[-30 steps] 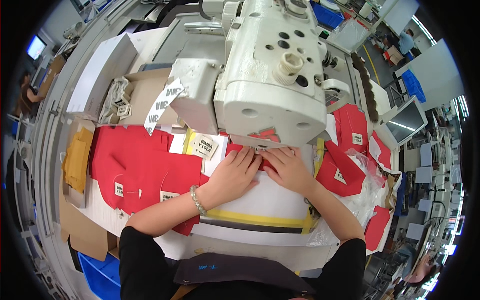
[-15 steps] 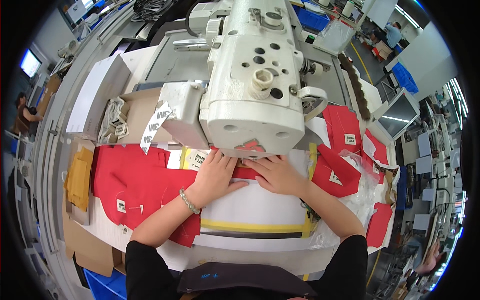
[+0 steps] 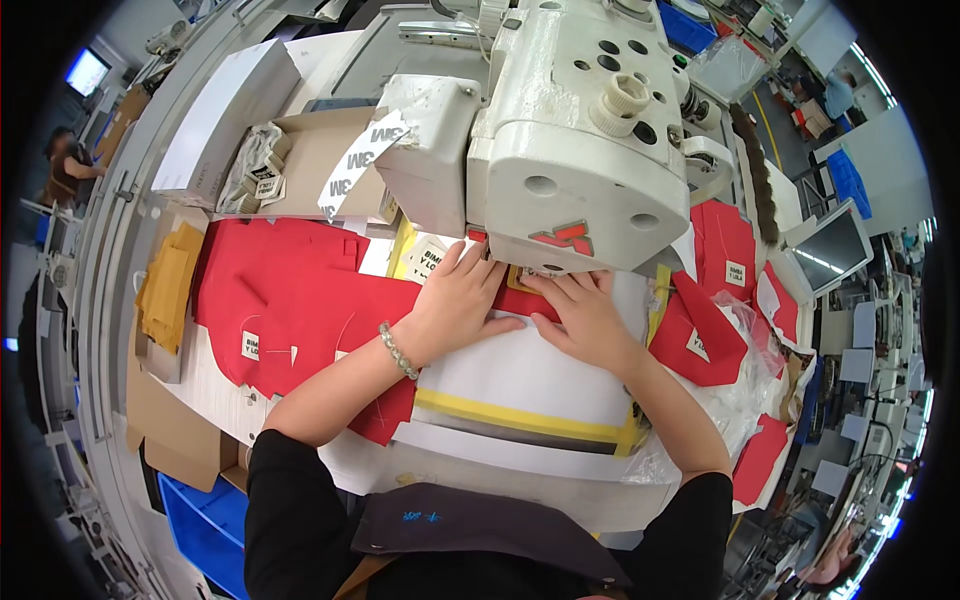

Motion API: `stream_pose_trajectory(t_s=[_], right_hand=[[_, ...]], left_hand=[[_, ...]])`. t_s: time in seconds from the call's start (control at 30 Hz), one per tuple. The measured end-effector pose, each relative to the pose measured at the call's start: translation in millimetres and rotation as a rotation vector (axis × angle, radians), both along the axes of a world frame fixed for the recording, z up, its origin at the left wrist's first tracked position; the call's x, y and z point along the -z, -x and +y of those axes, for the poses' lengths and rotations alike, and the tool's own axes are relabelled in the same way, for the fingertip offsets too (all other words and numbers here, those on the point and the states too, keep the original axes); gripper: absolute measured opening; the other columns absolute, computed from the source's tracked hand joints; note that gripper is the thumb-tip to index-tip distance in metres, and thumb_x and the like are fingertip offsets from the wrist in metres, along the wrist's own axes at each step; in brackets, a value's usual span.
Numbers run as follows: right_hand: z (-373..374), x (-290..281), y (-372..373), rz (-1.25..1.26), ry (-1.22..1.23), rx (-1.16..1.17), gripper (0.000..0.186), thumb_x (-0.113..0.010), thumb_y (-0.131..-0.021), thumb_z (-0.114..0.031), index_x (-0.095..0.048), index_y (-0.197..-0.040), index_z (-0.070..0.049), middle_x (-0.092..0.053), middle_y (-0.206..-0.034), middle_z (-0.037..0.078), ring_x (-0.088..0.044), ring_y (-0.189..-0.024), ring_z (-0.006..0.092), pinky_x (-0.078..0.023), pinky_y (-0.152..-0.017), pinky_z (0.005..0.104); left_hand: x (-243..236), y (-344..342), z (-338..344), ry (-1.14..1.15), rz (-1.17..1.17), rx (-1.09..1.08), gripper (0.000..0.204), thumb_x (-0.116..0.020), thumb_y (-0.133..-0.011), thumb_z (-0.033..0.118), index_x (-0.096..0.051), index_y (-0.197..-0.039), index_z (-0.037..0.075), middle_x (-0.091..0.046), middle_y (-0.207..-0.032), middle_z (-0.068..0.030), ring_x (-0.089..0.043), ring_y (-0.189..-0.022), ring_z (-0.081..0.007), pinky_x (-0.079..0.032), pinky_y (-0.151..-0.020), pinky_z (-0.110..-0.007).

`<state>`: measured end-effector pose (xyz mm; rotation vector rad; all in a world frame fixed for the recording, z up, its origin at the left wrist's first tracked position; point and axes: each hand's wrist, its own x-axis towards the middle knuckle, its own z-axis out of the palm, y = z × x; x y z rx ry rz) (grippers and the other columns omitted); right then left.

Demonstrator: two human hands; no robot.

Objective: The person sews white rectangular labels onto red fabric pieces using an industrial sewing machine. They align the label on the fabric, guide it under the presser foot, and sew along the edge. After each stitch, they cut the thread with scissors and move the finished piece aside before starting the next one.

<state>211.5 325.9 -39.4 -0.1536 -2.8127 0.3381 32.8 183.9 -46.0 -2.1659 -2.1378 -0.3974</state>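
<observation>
My left hand [image 3: 457, 300] and my right hand [image 3: 583, 315] lie flat, fingers spread, on a small red fabric piece [image 3: 525, 302] under the head of a white sewing machine [image 3: 575, 130]. The fabric rests on a white sheet with a yellow border [image 3: 520, 400]. My fingertips point toward the needle area, which the machine head hides. A beaded bracelet [image 3: 397, 350] circles my left wrist.
A pile of red fabric pieces [image 3: 290, 300] lies left of my arm, more red pieces [image 3: 715, 300] to the right. Yellow fabric [image 3: 170, 285] sits at the far left, a cardboard box [image 3: 300, 160] behind, a blue bin [image 3: 205, 525] below the table edge. A monitor [image 3: 830, 250] stands right.
The view has shifted closer to the machine. Both hands have stayed pressed on the red piece, edging slightly further under the machine head.
</observation>
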Motion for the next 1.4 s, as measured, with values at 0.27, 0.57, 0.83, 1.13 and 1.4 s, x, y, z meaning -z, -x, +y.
stream_pose_trajectory(t_s=[0.27, 0.57, 0.83, 1.13, 1.4], right_hand=[[15.8, -22.4, -32.8, 0.198, -0.225, 0.090, 0.031, -0.072, -0.078, -0.021, -0.067, -0.107, -0.012, -0.064, -0.101, 0.002, -0.058, -0.096, 0.0192, -0.039, -0.083, 0.0400], [321.6, -43.6, -240.8, 0.402, -0.270, 1.740, 0.071, -0.054, -0.087, -0.058, -0.036, -0.149, -0.029, -0.028, -0.154, 0.016, -0.027, -0.139, 0.0415, -0.023, -0.105, 0.0652], [335.1, 4.3, -245.2, 0.288, -0.148, 1.812, 0.085, -0.061, -0.083, -0.051, -0.022, -0.154, -0.024, -0.023, -0.157, 0.019, -0.025, -0.142, 0.0381, -0.019, -0.107, 0.0670], [309.9, 29.3, -257.0, 0.424, -0.091, 1.774, 0.090, -0.067, -0.080, -0.049, -0.023, -0.152, -0.019, -0.029, -0.155, 0.012, -0.025, -0.143, 0.0335, -0.022, -0.106, 0.0647], [304.6, 26.0, -287.2, 0.211, 0.098, 1.888, 0.082, -0.063, -0.081, -0.047, -0.029, -0.151, -0.021, -0.031, -0.156, 0.008, -0.028, -0.141, 0.0343, -0.020, -0.106, 0.0658]], left_hand=[[4.6, -3.6, 2.4, 0.028, 0.039, -0.017, 0.080, -0.055, -0.085, 0.062, -0.053, -0.127, -0.006, -0.057, -0.125, -0.0164, -0.046, -0.124, -0.0300, -0.029, -0.110, -0.045], [4.0, -1.7, 3.6, 0.025, 0.029, -0.018, 0.079, -0.062, -0.082, 0.061, -0.052, -0.132, 0.000, -0.052, -0.132, -0.0144, -0.042, -0.129, -0.0297, -0.021, -0.113, -0.051], [3.4, -1.2, -2.8, 0.078, 0.016, -0.055, 0.080, -0.064, -0.081, 0.060, -0.054, -0.128, -0.003, -0.054, -0.127, -0.0147, -0.047, -0.122, -0.0314, -0.021, -0.112, -0.052], [-2.3, 0.9, 0.8, 0.030, 0.062, -0.010, 0.080, -0.066, -0.080, 0.060, -0.055, -0.127, -0.004, -0.055, -0.125, -0.0158, -0.048, -0.121, -0.0314, -0.021, -0.112, -0.052], [3.2, 2.7, 1.1, 0.083, 0.001, -0.024, 0.081, -0.067, -0.078, 0.057, -0.051, -0.131, -0.002, -0.050, -0.133, -0.0146, -0.039, -0.130, -0.0326, -0.016, -0.113, -0.054]])
